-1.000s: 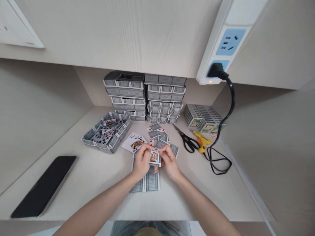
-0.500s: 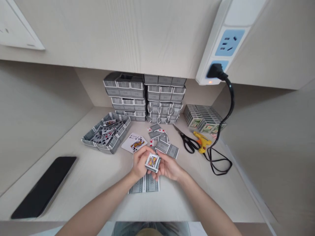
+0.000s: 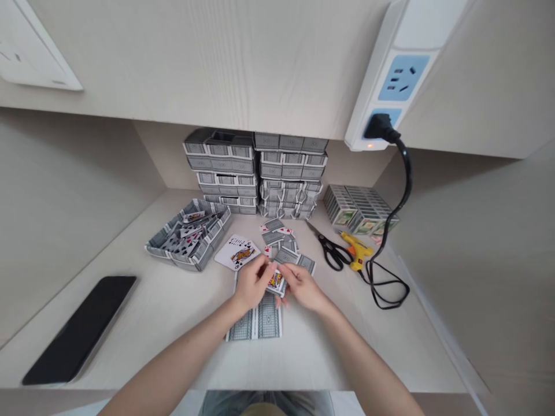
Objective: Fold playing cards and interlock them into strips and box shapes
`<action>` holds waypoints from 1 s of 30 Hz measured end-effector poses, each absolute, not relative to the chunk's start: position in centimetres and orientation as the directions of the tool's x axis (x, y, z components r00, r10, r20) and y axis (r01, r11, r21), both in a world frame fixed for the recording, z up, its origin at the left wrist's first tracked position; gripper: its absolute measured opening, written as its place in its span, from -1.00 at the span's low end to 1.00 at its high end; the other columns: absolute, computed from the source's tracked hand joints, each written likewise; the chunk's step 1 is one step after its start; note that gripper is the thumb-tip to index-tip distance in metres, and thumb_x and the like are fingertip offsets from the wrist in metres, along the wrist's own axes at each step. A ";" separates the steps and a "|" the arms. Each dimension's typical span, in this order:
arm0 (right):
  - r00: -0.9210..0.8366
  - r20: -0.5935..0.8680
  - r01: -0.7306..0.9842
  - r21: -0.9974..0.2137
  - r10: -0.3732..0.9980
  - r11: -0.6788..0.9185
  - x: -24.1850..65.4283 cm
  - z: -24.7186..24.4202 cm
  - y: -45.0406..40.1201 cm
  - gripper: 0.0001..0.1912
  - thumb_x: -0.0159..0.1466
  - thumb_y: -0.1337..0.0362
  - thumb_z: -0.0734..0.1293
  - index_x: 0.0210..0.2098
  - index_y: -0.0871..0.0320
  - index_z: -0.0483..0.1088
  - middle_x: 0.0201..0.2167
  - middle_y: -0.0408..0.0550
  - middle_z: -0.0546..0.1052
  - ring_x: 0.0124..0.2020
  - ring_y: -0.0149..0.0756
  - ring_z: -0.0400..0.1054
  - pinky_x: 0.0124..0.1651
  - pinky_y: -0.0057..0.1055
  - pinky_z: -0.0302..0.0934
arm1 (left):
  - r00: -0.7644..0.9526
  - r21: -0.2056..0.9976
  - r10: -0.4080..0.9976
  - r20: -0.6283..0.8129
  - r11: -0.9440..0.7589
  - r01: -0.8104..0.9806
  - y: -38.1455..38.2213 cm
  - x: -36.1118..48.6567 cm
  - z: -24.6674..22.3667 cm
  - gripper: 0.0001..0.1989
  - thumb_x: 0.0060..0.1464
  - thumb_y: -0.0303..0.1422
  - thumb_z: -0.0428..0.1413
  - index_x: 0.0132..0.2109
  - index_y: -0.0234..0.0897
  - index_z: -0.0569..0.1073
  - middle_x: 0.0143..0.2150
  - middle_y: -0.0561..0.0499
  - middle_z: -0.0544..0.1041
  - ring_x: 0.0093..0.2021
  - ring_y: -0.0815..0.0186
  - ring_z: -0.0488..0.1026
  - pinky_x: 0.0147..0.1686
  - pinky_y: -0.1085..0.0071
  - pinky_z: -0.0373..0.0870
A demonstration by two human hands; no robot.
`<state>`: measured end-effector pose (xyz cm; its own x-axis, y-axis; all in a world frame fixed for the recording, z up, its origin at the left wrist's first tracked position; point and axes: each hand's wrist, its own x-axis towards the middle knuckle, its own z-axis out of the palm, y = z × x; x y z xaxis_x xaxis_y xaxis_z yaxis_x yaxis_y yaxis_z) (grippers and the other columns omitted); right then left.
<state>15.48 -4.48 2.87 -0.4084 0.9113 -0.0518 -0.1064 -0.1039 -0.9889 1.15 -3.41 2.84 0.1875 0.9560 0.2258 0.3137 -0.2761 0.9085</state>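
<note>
Between my two hands is a folded playing card (image 3: 276, 281), its picture face up and grey patterned edges turned along its side. My left hand (image 3: 254, 281) pinches it at the left and top. From the right, my right hand (image 3: 301, 286) grips it with thumb above and fingers partly hidden beneath. Below them on the desk lies a panel of grey-backed cards (image 3: 254, 325), partly covered by my left hand. A fan of face-up cards (image 3: 236, 252) with a queen on top rests beyond my left hand. Loose grey-backed cards (image 3: 284, 240) are scattered just beyond both hands.
A tray made of cards (image 3: 197, 264) holds cut cards at left. Stacked card boxes (image 3: 290, 164) stand at the back. Black scissors (image 3: 333, 252), a yellow glue gun (image 3: 356, 248) with a looped cord and packed card decks (image 3: 358, 208) are at right. A black phone (image 3: 80, 329) lies front left.
The folded card has shifted slightly right and tilted. My left hand has moved its thumb and fingers onto the card's top edge, and my right hand has drawn its fingers in.
</note>
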 end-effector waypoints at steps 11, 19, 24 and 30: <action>-0.511 -0.125 -0.027 -0.987 0.850 -0.161 16.3 2.5 -4.5 -0.64 0.16 -0.04 0.20 -0.35 0.17 0.27 -0.56 -0.18 0.45 -0.62 -0.35 0.40 -0.67 -0.47 0.25 | 0.466 0.987 0.885 0.013 -0.086 0.136 -1.9 0.6 2.8 -0.68 0.00 -0.18 -0.02 -0.57 -0.30 0.18 -0.62 0.16 0.11 -0.56 0.46 0.09 -0.56 0.51 0.05; -0.572 -0.227 0.112 -0.973 0.788 -0.199 16.2 1.8 -4.4 -0.60 0.14 -0.05 0.22 -0.41 0.21 0.27 -0.65 -0.20 0.42 -0.56 -0.32 0.43 -0.57 -0.46 0.30 | 0.648 0.918 0.761 -0.039 -0.228 0.323 -1.4 -1.0 3.9 -0.69 0.04 -0.22 -0.04 -0.56 -0.31 0.23 -0.60 0.15 0.14 -0.52 0.44 0.12 -0.52 0.53 0.05; -0.601 -0.209 0.138 -0.978 0.772 -0.157 16.2 1.4 -4.6 -0.63 0.15 -0.02 0.22 -0.40 0.22 0.28 -0.65 -0.20 0.42 -0.58 -0.36 0.42 -0.57 -0.49 0.28 | 0.684 0.899 0.726 -0.072 -0.250 0.361 -1.6 -1.1 4.0 -0.65 0.03 -0.15 -0.03 -0.57 -0.30 0.24 -0.62 0.16 0.14 -0.54 0.45 0.10 -0.57 0.55 0.04; -0.554 -0.118 0.052 -0.993 0.824 -0.107 15.9 1.9 -4.8 -0.67 0.17 0.02 0.22 -0.39 0.21 0.31 -0.63 -0.21 0.42 -0.60 -0.38 0.38 -0.55 -0.46 0.27 | 0.632 0.955 0.775 -0.032 -0.162 0.247 -1.5 -0.8 3.7 -0.61 0.01 -0.12 0.00 -0.60 -0.31 0.21 -0.65 0.15 0.15 -0.58 0.47 0.11 -0.60 0.54 0.05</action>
<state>15.91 -4.75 1.89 -0.5544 0.8238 -0.1183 0.0523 -0.1073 -0.9928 -0.82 -1.49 3.70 0.6316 0.7746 -0.0320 0.2468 -0.1618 0.9555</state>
